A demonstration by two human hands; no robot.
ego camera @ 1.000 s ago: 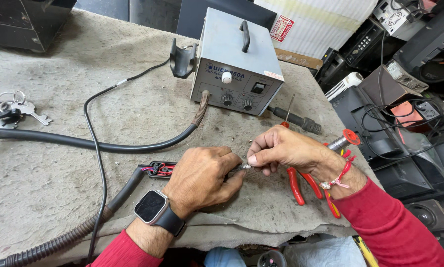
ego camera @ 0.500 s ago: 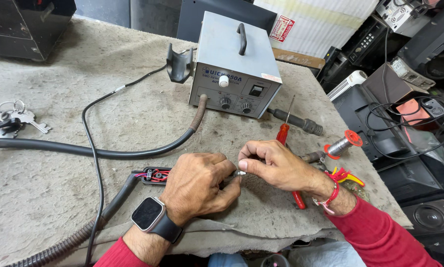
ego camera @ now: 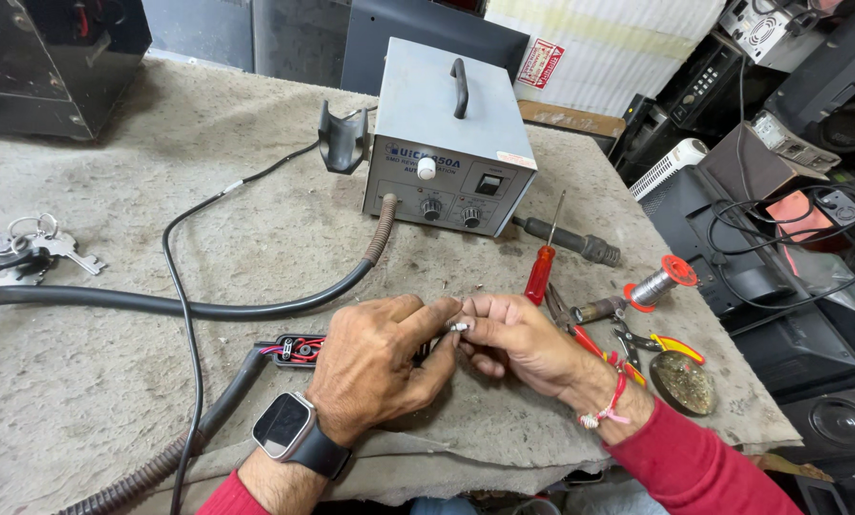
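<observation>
Hands shifted left; left hand (ego camera: pixel 375 367), right hand (ego camera: pixel 518 343) pinch 1 small metal connector (ego camera: pixel 459 326).

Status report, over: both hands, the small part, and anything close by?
Left hand and right hand together, both pinching small white part. Open black handle under left hand. Red screwdriver and pliers beside right hand.
</observation>
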